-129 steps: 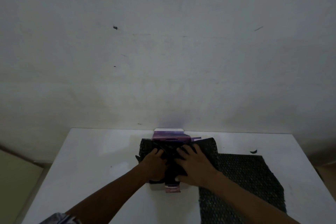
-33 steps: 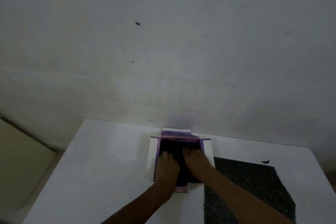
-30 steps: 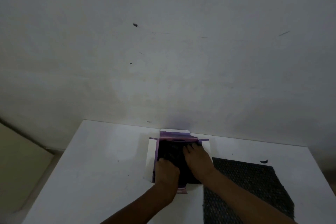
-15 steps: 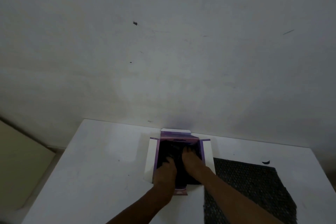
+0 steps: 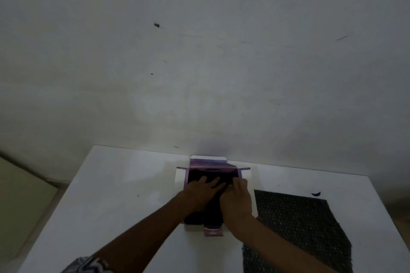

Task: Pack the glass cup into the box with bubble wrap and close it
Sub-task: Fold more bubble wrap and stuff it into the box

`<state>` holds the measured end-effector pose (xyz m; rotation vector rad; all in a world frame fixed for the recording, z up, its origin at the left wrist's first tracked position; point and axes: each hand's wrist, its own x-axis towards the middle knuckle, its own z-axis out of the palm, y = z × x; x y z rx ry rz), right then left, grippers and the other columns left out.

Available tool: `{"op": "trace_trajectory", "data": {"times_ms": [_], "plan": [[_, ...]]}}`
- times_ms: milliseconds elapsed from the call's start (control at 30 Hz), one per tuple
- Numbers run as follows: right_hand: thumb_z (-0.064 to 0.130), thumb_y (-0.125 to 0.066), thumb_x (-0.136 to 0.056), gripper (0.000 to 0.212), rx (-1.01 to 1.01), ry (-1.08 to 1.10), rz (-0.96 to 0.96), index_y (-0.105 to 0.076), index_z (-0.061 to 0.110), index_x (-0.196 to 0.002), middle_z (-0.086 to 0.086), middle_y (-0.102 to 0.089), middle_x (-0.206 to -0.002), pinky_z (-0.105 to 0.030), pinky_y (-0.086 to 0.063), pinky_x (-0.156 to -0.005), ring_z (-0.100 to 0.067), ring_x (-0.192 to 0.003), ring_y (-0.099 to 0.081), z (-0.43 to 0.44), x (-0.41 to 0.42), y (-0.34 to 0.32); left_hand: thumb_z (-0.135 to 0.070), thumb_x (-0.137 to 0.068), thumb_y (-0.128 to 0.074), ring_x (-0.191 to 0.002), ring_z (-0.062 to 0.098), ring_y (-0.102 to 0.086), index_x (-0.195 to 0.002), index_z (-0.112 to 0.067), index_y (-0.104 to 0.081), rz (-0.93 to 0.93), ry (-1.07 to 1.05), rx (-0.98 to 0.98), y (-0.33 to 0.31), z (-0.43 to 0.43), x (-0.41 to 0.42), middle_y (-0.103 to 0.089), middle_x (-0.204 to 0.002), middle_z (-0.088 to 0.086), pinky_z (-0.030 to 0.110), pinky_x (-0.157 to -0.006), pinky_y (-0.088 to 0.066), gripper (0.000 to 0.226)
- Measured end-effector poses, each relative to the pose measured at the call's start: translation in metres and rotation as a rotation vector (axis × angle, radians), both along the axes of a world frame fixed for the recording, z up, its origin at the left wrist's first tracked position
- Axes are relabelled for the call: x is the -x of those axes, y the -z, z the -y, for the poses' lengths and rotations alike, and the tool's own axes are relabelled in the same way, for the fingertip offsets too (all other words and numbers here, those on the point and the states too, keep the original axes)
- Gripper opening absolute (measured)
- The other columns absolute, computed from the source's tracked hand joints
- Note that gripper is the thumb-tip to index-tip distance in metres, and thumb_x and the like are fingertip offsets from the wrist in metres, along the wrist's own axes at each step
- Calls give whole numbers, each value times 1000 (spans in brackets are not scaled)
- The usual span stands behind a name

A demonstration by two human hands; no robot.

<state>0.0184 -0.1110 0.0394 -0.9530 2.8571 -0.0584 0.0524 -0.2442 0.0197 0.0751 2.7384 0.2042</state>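
Glass cup: unseen; judged to lie under the wrap beneath both palms.
Box (image 5: 208,164): open, long axis running away from the fingertips; lid flap (image 5: 208,158) just beyond them.
Bubble wrap (image 5: 196,176): inside box, under the fingers.
Left hand (image 5: 199,195): flat, fingers straight, pressing wrap.
Right hand (image 5: 237,201): fingers bent at right wall; grasp cannot be told.

Nothing readable is showing. The box (image 5: 213,165) is carrying purple print, and its front tab (image 5: 213,232) is showing a pale smudge, too blurred to make out as text.
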Motion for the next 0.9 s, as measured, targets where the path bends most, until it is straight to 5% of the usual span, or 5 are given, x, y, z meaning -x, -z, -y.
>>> {"op": "trace_trajectory", "data": {"times_ms": [133,233,333,567,900], "plan": [[25,-51,-96,34,-402,-271,-17,-56,9,-126,-11,-51,-133,-41,-16,-115,-30,-134,-32,-5,11,18,-38,-76,-76,-134,37,-34,-150,-26,-22,72,60,65,2,3,10,-33,-153,6,50,-106,-43,92],[25,-52,-97,37,-496,-353,-45,-52,7,-130,-13,-49,-137,-50,-3,-118,-33,-139,-25,-2,21,19,-41,-75,-78,-135,35,-36,-147,-21,-32,74,116,186,-4,-1,21,-38,-149,8,49,-111,-36,88],[17,-50,-99,40,-376,-247,-82,-42,3,-135,-19,-47,-138,-52,-6,-117,-36,-134,-33,-3,15,18,-46,-72,-80,-138,34,-33,-150,-20,-28,97,145,231,-8,0,29,-34,-153,8,49,-117,-28,97],[27,-55,-96,44,-500,-241,-178,-50,5,-133,-19,-38,-141,-47,-17,-114,-37,-133,-27,-6,21,15,-34,-84,-72,-140,32,-30,-148,-15,-31,-41,208,290,6,-7,33,-32,-154,10,46,-116,-28,79],[38,-51,-92,41,-380,-197,122,-55,16,-127,-10,-45,-140,-49,-21,-108,-36,-129,-31,-1,50,19,-41,-52,-92,-144,31,-19,-150,-19,-19,199,236,115,0,2,53,-23,-157,7,51,-118,-21,124]]}}
